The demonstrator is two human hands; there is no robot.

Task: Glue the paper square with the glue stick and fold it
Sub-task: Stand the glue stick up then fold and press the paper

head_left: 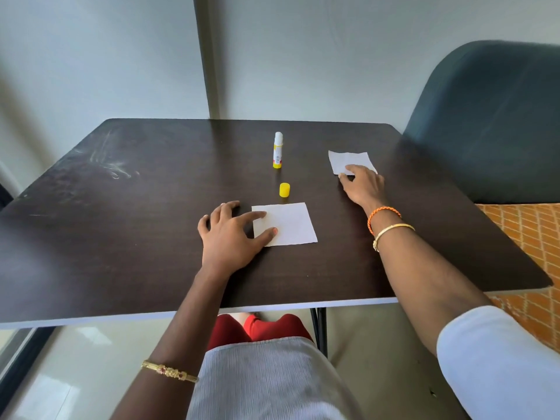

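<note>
A white paper square (292,222) lies flat near the front middle of the dark table (121,237). My left hand (227,234) rests on its left edge, index finger and thumb pressing the paper. A second white paper (345,160) lies farther back on the right; my right hand (362,184) lies on its near edge with fingers spread over it. The glue stick (278,150) stands upright and uncapped at the back middle. Its yellow cap (284,190) sits on the table between the stick and the near paper.
A dark green chair (491,122) stands at the table's right side, beside an orange patterned surface (527,237). A grey wall runs behind the table. The table's left half shows pale scuff marks (112,165).
</note>
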